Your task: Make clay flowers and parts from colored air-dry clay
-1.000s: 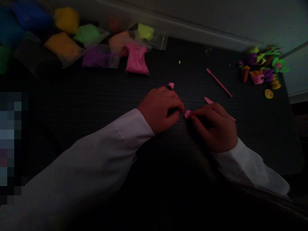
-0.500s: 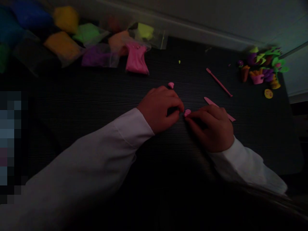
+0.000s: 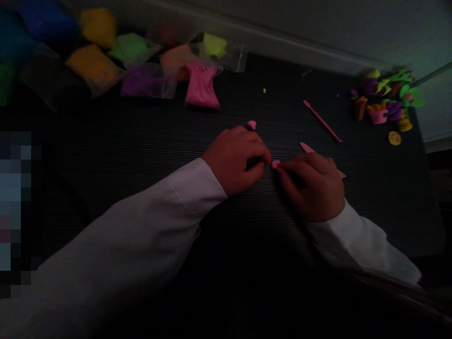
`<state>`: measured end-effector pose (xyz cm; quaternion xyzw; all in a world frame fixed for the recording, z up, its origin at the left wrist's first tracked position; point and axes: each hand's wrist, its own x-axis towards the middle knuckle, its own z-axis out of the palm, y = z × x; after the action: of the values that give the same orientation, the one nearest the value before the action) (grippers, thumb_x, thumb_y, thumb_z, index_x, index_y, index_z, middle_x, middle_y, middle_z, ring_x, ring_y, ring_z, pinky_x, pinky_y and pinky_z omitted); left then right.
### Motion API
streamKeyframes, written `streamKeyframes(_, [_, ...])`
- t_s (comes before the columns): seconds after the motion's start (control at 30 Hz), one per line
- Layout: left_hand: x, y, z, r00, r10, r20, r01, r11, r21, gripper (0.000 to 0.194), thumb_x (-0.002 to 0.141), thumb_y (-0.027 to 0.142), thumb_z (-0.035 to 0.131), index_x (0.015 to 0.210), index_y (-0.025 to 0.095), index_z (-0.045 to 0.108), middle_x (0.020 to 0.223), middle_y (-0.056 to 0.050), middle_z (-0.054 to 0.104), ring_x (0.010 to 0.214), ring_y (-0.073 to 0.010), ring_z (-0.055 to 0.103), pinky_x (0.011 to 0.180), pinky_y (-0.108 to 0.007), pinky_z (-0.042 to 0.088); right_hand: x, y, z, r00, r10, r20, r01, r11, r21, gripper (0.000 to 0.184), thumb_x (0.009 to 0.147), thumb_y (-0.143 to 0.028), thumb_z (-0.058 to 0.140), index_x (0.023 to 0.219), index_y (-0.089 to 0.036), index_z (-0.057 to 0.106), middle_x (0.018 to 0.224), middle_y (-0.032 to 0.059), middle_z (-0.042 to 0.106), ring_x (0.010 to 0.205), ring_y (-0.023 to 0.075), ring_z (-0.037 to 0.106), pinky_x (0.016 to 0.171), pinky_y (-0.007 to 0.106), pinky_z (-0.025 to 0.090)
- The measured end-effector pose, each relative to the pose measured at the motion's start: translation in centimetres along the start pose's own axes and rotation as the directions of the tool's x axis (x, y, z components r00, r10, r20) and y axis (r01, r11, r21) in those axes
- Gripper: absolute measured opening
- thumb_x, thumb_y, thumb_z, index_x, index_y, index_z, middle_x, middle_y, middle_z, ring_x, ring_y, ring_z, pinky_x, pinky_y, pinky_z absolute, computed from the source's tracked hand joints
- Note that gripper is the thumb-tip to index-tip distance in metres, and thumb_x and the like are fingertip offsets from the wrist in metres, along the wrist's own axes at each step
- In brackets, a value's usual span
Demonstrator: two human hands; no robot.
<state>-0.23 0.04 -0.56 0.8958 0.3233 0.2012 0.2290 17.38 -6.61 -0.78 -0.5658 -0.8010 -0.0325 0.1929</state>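
Observation:
A small lump of pink modelling clay [image 3: 276, 164] is between my hands, low over the dark table. My right hand [image 3: 314, 186] pinches its right side with thumb and forefinger. My left hand [image 3: 236, 160] is curled, thumb tip and forefinger close together right beside the lump's left edge; whether anything is between these fingertips is too dark to make out. Another pink clay piece [image 3: 252, 125] lies just beyond my left knuckles. Partly under my right hand is a pink plastic clay knife [image 3: 306, 148]. Farther back lies a thin pink modelling tool [image 3: 322, 121].
Bagged clay in several colours, including a pink pack [image 3: 202, 87] and a purple pack [image 3: 143, 82], lines the back left against the wall. Small finished clay figures, among them a pink cup of fries [image 3: 377, 114] and a yellow disc [image 3: 394, 138], stand at the right. A yellow-green crumb [image 3: 264, 91] lies behind.
My right fingertips have shifted slightly on the pink lump, which now looks turned and a bit more covered. My left hand has hardly moved.

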Motion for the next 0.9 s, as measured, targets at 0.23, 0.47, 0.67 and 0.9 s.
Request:
streamKeyframes(0.23, [0.01,0.01,-0.04,1.0,-0.001,0.009,0.001,1.0,0.01,0.021,0.07,0.023,0.045,0.082,0.02,0.062,0.086,-0.002,0.059,0.086,-0.0177,0.049,0.076,-0.034,0.035,-0.05,0.08,0.02,0.999,-0.04,-0.003,0.04,0.998,-0.052,0.02,0.075,-0.03,0.048,0.086,-0.021,0.063,0.075,0.0037,0.058,0.074,0.0169,0.052,0.067,0.032,0.033])
streamKeyframes(0.47, [-0.03,0.02,0.07,1.0,0.001,-0.013,-0.001,1.0,0.008,0.02,0.07,0.023,0.045,0.081,0.02,0.062,0.085,-0.002,0.059,0.086,-0.0176,0.049,0.076,-0.034,0.035,-0.1,-0.08,-0.08,0.999,-0.037,-0.002,0.036,0.993,-0.114,0.023,0.075,-0.031,0.048,0.09,-0.022,0.062,0.076,0.0042,0.058,0.073,0.0176,0.05,0.066,0.032,0.031])
streamKeyframes(0.67, [-0.02,-0.01,0.06,1.0,-0.003,-0.003,0.003,1.0,0.0,0.02,0.07,0.023,0.045,0.082,0.021,0.062,0.085,-0.001,0.059,0.085,-0.0173,0.049,0.076,-0.034,0.035,-0.22,-0.12,-0.33,0.999,-0.043,-0.014,0.041,0.992,-0.121,0.024,0.075,-0.03,0.049,0.092,-0.021,0.061,0.077,0.0048,0.059,0.074,0.0181,0.051,0.065,0.032,0.032])
streamKeyframes(0.9, [-0.03,-0.05,0.01,1.0,0.003,0.004,-0.003,1.0,-0.003,0.02,0.07,0.023,0.046,0.082,0.021,0.062,0.086,-0.002,0.059,0.085,-0.0176,0.049,0.077,-0.035,0.035,-0.26,-0.09,-0.34,0.997,-0.071,-0.039,0.067,0.993,-0.102,0.018,0.075,-0.029,0.049,0.085,-0.022,0.061,0.074,0.0032,0.06,0.072,0.0174,0.052,0.066,0.032,0.032])
